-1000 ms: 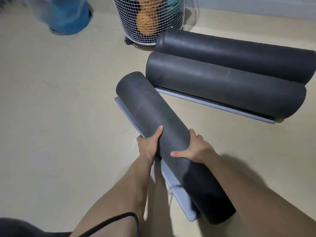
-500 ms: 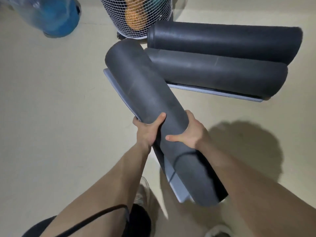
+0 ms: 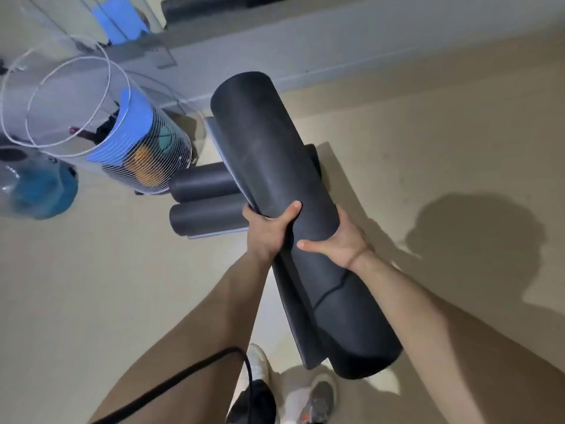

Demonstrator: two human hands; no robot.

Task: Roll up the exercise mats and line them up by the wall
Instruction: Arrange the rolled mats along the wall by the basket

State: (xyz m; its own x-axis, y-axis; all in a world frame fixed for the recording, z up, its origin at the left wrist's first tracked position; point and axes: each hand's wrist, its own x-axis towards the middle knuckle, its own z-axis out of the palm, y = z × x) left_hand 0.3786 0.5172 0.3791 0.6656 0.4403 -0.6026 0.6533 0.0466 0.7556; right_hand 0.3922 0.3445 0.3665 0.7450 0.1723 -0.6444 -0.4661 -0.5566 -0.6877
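Pale beige flooring [image 3: 91, 286] ran up to a grey wall [image 3: 351, 47], and a white wire basket [image 3: 146, 166] stood near that wall with orange and teal items inside. You held a dark grey rolled mat [image 3: 275, 154] in the air to the right of the basket. It was tilted, with its far end nearer the wall and its near end down toward your shoes [image 3: 318, 399]. Your left hand [image 3: 266, 231] gripped the roll from the basket side, beside the loose outer flap, with the thumb laid across the top and the fingers out of sight beneath. Your right hand [image 3: 339, 240] clasped it from the side away from the basket, thumb over the top, fingers wrapped under and hidden. 2 more rolled mats lay on the floor just right of the basket, side by side and touching: the farther roll [image 3: 198, 182] close to the basket's base, the nearer roll [image 3: 204, 220] beside it. The held mat crossed above both and hid their right parts. A blue water jug [image 3: 39, 191] sat left of the basket. A black cable [image 3: 183, 377] crossed your left forearm.
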